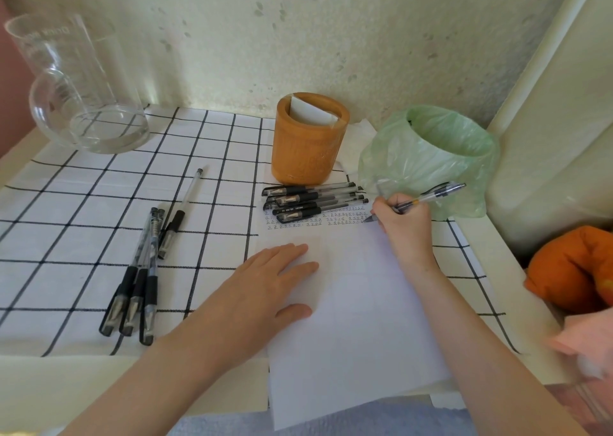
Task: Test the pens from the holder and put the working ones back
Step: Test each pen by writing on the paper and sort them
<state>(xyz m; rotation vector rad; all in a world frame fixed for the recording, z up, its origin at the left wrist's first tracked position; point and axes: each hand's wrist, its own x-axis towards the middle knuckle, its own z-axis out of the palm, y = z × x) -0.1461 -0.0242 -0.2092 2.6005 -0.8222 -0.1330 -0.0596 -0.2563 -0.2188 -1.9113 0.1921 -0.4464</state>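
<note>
Testing step in hand: the right hand (403, 218) pinches a clear pen (428, 198) in a writing grip. Its tip is on the paper (348, 319) just in front of the wooden holder (310, 138), at the end of rows of small scribbles (345, 218). Nearer the person than the holder, the left hand (265, 289) lies flat with fingers straight, pressing the paper. A pen pile (315, 201) lies just in front of the holder, and a looser group of pens (139, 276) lies well to its left. No pens show inside the holder. Next move, as judged: read the mark, then sort this pen accordingly.
</note>
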